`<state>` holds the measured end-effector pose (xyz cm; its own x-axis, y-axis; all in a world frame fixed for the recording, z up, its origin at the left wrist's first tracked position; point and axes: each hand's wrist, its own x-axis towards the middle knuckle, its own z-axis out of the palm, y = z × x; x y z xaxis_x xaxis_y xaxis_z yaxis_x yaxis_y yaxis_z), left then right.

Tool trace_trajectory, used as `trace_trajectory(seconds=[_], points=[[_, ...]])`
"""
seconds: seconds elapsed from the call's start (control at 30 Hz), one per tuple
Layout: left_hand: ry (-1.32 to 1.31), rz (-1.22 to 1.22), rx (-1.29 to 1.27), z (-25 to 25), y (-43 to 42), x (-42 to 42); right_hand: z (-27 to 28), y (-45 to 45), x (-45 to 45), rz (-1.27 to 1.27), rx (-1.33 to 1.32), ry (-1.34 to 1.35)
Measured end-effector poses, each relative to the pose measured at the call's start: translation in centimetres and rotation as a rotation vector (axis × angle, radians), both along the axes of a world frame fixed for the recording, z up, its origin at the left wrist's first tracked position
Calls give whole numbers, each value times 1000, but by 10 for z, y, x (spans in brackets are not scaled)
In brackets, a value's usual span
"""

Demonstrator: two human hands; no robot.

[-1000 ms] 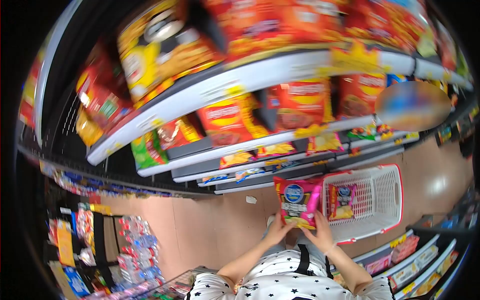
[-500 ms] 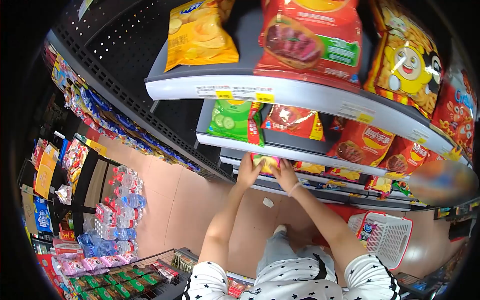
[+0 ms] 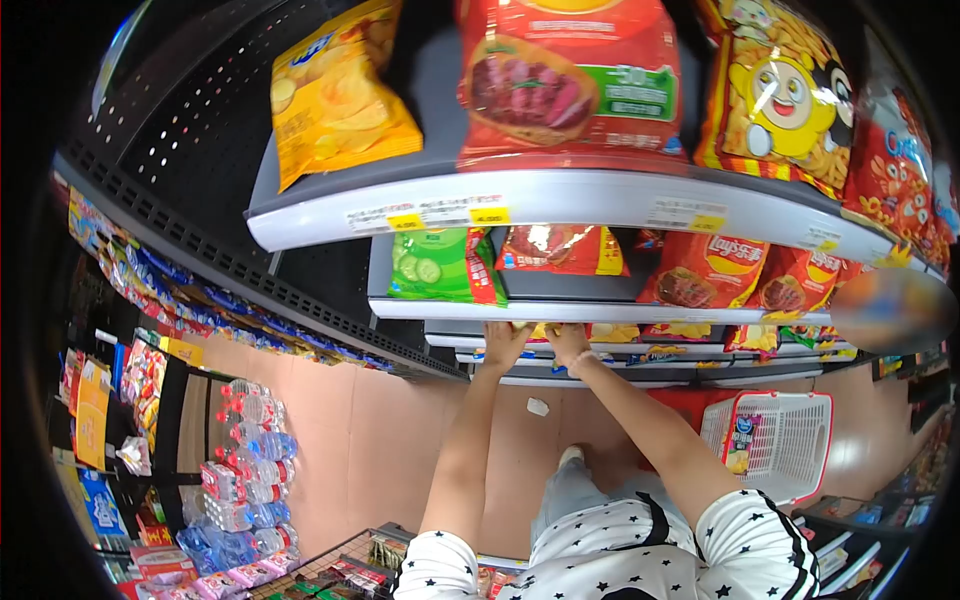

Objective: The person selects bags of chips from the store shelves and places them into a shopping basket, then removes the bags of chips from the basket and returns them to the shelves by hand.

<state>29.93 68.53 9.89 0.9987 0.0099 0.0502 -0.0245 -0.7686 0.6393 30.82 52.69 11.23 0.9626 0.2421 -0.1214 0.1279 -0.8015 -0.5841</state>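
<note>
Snack bag [image 3: 538,331], mostly hidden, below and right of the green packet [image 3: 437,266], between left hand [image 3: 503,346] and right hand [image 3: 571,345] (finger closure obscured, unjudgeable); probably light, slippery, crushable, best held by side edges.

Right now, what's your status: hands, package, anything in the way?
Left hand and right hand below shelf edge, grip unclear. Yellow sliver of packaging between them, rest hidden. Overhang may crowd fingers. Basket apart, to the right.

Smaller red bag [image 3: 703,275]: right of our right hand [image 3: 570,343], we are reading "Lay's".
Large red bag [image 3: 572,100]: above it, we are making out "-50".
</note>
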Motion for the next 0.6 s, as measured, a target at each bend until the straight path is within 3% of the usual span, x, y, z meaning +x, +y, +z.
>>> trace_trajectory(seconds=[0.03,0.07,0.1,0.2,0.27,0.33,0.4,0.43,0.5,0.6], points=[[9,60,-180,3,1,-8,14,-3,-8,-134,63,39],[20,118,-360,3,-3,-17,10,-11,-22,-142,205,-230],[-226,274,-400,-11,-14,-35,24,-25,-39,-76,319,-269],[-246,508,-484,-44,-39,-100,60,-90,-106,63,455,-160],[53,547,-172,-59,-69,-149,26,-142,-157,-19,357,-88],[400,234,134,-114,-87,-198,-2,-196,-208,-204,191,-177],[680,-23,123,-110,-119,-227,-10,-240,-245,-611,358,-84],[691,-65,133,-107,-139,-233,-7,-260,-258,-849,453,-24],[644,-117,-264,-98,-182,-247,-48,-318,-279,-1128,466,-314],[489,-243,-451,-37,-281,-244,-52,-415,-297,-1288,300,-176]])
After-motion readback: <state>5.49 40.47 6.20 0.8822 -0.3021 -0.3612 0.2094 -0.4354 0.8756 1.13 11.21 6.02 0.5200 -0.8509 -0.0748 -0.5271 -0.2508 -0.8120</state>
